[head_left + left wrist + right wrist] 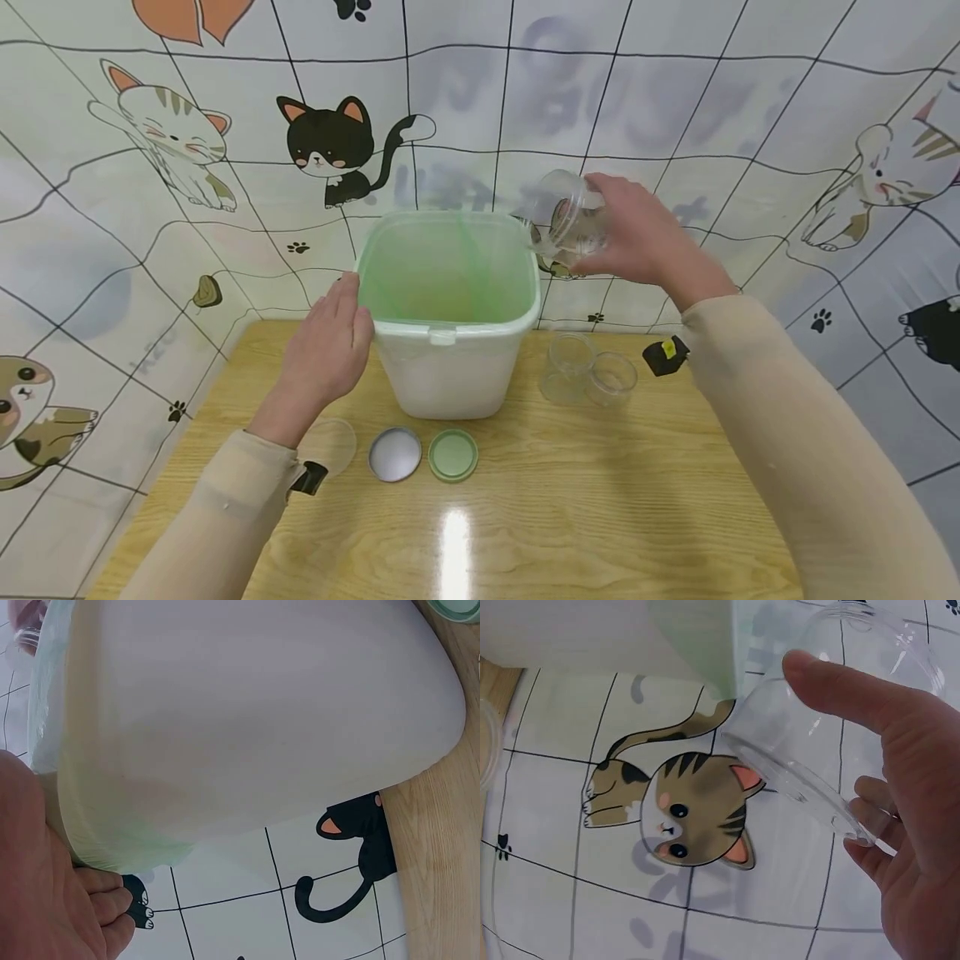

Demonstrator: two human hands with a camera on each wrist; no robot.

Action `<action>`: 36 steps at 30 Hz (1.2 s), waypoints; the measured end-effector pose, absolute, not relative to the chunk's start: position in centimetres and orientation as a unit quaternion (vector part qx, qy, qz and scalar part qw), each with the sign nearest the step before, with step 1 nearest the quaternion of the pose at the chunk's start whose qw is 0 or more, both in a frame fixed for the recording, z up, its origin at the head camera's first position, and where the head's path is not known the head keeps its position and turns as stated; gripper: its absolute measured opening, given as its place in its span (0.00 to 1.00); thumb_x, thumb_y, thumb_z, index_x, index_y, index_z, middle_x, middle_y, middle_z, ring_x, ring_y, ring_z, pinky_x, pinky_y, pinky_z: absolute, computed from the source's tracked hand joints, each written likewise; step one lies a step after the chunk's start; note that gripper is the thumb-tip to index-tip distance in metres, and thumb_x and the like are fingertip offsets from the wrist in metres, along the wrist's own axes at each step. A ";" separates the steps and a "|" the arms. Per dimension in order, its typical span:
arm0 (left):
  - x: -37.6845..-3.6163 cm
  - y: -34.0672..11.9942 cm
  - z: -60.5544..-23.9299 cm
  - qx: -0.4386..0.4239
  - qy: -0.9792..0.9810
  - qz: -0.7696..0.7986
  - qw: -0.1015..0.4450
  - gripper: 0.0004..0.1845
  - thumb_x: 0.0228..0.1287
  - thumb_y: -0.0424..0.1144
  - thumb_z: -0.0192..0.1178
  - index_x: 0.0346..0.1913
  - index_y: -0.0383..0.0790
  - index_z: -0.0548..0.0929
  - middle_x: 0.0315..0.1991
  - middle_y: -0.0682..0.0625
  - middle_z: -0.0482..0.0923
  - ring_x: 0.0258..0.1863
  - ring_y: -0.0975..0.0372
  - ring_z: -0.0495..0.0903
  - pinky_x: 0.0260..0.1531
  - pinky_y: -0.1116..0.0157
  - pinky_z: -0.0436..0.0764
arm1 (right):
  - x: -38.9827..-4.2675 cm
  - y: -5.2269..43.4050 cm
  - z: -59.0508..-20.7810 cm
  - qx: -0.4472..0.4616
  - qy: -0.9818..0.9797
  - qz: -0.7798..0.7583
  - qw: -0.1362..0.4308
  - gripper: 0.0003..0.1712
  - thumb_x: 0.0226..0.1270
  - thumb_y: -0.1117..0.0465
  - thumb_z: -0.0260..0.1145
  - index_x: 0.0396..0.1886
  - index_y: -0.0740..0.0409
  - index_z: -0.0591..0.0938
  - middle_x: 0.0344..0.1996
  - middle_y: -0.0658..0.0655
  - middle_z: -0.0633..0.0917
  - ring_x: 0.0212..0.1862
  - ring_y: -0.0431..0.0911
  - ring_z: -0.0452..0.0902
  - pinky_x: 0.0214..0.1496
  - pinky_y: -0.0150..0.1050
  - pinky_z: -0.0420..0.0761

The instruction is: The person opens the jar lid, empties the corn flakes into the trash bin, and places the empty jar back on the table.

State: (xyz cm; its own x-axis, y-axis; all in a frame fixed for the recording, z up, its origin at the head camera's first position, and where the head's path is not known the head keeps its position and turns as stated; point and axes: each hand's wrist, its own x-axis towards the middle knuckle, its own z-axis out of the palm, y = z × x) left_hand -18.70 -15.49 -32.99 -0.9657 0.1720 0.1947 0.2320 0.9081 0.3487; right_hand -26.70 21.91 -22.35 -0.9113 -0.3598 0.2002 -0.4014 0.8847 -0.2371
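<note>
My right hand grips a clear jar, held tilted beside the upper right rim of a white bin. In the right wrist view the thumb lies along one side of the see-through jar and fingertips show at its flared edge. A thin light-green bag lines the bin; what lies at its bottom is blurred. Against the bin's left rim rests my left hand, fingers straight and together. The left wrist view shows that hand touching the bag's folded-over edge.
Two clear jars stand on the wooden table right of the bin. In front lie a green lid, a silvery lid and a clear disc partly behind my left wrist. A cat-printed tiled wall rises behind.
</note>
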 end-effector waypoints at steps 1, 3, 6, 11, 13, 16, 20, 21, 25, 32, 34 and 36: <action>-18.7 -15.5 -33.0 -0.103 -0.973 -0.189 0.081 0.34 0.76 0.49 0.20 0.77 0.32 0.42 0.78 0.38 0.45 0.78 0.47 0.46 0.78 0.49 0.49 | -26.6 22.3 -22.7 0.191 -0.966 0.158 0.074 0.69 0.40 0.48 0.82 0.77 0.59 0.52 0.68 0.64 0.69 0.67 0.60 0.64 0.69 0.62 0.66; -18.7 -15.4 -33.1 -0.103 -0.973 -0.189 0.083 0.34 0.76 0.49 0.21 0.77 0.33 0.42 0.78 0.38 0.45 0.78 0.47 0.47 0.78 0.50 0.49 | -26.4 23.2 -23.5 0.179 -0.960 0.202 0.072 0.70 0.40 0.49 0.83 0.78 0.59 0.50 0.67 0.64 0.69 0.67 0.60 0.65 0.69 0.62 0.67; -18.7 -15.3 -33.2 -0.102 -0.972 -0.191 0.090 0.34 0.76 0.49 0.21 0.77 0.33 0.43 0.78 0.38 0.46 0.78 0.47 0.47 0.78 0.50 0.49 | -26.0 24.4 -24.7 0.162 -0.953 0.246 0.069 0.73 0.40 0.48 0.83 0.79 0.56 0.46 0.70 0.63 0.66 0.69 0.60 0.63 0.69 0.64 0.66; -18.7 -15.3 -33.3 -0.103 -0.969 -0.198 0.102 0.33 0.77 0.47 0.22 0.77 0.32 0.44 0.78 0.37 0.47 0.78 0.46 0.48 0.77 0.49 0.50 | -25.7 26.4 -26.9 0.158 -0.944 0.282 0.068 0.68 0.41 0.49 0.83 0.77 0.53 0.51 0.69 0.61 0.67 0.68 0.60 0.64 0.68 0.66 0.66; -18.7 -15.3 -33.4 -0.103 -0.968 -0.204 0.108 0.33 0.77 0.47 0.23 0.77 0.32 0.45 0.78 0.37 0.48 0.77 0.45 0.49 0.77 0.48 0.51 | -25.6 27.1 -27.7 0.155 -0.942 0.288 0.069 0.66 0.41 0.50 0.83 0.76 0.54 0.54 0.68 0.61 0.68 0.68 0.60 0.64 0.68 0.66 0.65; -18.7 -15.4 -33.6 -0.100 -0.964 -0.218 0.116 0.32 0.77 0.46 0.25 0.77 0.33 0.46 0.78 0.38 0.49 0.77 0.45 0.50 0.77 0.49 0.51 | -25.2 27.9 -29.0 0.138 -0.943 0.297 0.065 0.65 0.42 0.50 0.82 0.75 0.56 0.54 0.67 0.62 0.68 0.67 0.61 0.65 0.65 0.67 0.68; -18.6 -15.4 -33.9 -0.088 -0.959 -0.237 0.125 0.33 0.77 0.48 0.25 0.78 0.34 0.46 0.78 0.40 0.49 0.77 0.44 0.51 0.76 0.48 0.53 | -24.5 28.6 -30.3 0.113 -0.943 0.308 0.054 0.68 0.42 0.45 0.82 0.76 0.57 0.50 0.69 0.65 0.64 0.69 0.65 0.63 0.64 0.69 0.68; -18.6 -15.5 -34.0 -0.085 -0.958 -0.241 0.128 0.33 0.77 0.49 0.25 0.78 0.35 0.46 0.78 0.41 0.49 0.76 0.44 0.51 0.76 0.48 0.53 | -24.4 28.7 -30.7 0.110 -0.943 0.309 0.052 0.69 0.42 0.43 0.81 0.76 0.57 0.49 0.70 0.65 0.64 0.69 0.66 0.62 0.65 0.68 0.68; -18.6 -15.6 -34.3 -0.087 -0.956 -0.243 0.137 0.33 0.77 0.50 0.24 0.78 0.36 0.46 0.78 0.41 0.49 0.76 0.43 0.53 0.76 0.47 0.54 | -23.7 29.1 -32.0 0.097 -0.949 0.295 0.043 0.71 0.42 0.38 0.80 0.77 0.58 0.48 0.72 0.64 0.63 0.70 0.66 0.61 0.66 0.68 0.66; -18.7 -15.9 -35.0 -0.094 -0.953 -0.246 0.149 0.33 0.77 0.51 0.25 0.78 0.38 0.45 0.78 0.41 0.51 0.75 0.42 0.55 0.74 0.46 0.56 | -22.7 29.4 -34.2 0.089 -0.939 0.333 0.016 0.71 0.42 0.41 0.81 0.78 0.56 0.47 0.73 0.62 0.62 0.70 0.64 0.60 0.66 0.67 0.67; -18.7 -16.0 -35.2 -0.098 -0.951 -0.249 0.152 0.33 0.77 0.51 0.26 0.78 0.38 0.45 0.78 0.41 0.50 0.75 0.42 0.55 0.74 0.46 0.56 | -22.3 29.5 -34.8 0.090 -0.935 0.344 0.005 0.71 0.43 0.41 0.80 0.78 0.55 0.46 0.74 0.62 0.61 0.71 0.64 0.58 0.68 0.67 0.65; -18.7 -16.1 -35.4 -0.101 -0.949 -0.254 0.155 0.33 0.77 0.51 0.26 0.78 0.37 0.45 0.78 0.41 0.50 0.75 0.43 0.55 0.74 0.45 0.56 | -22.0 29.5 -35.4 0.091 -0.931 0.353 -0.005 0.71 0.43 0.41 0.80 0.78 0.55 0.45 0.75 0.62 0.60 0.73 0.64 0.56 0.70 0.67 0.61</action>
State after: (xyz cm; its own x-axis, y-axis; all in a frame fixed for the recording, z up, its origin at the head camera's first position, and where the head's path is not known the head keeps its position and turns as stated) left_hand -18.71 -16.15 -35.41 -0.9314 0.1133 0.3459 0.2711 0.8500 0.4516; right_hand -22.00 29.45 -35.36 -0.9832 -0.1738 0.0551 -0.1666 0.7335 -0.6589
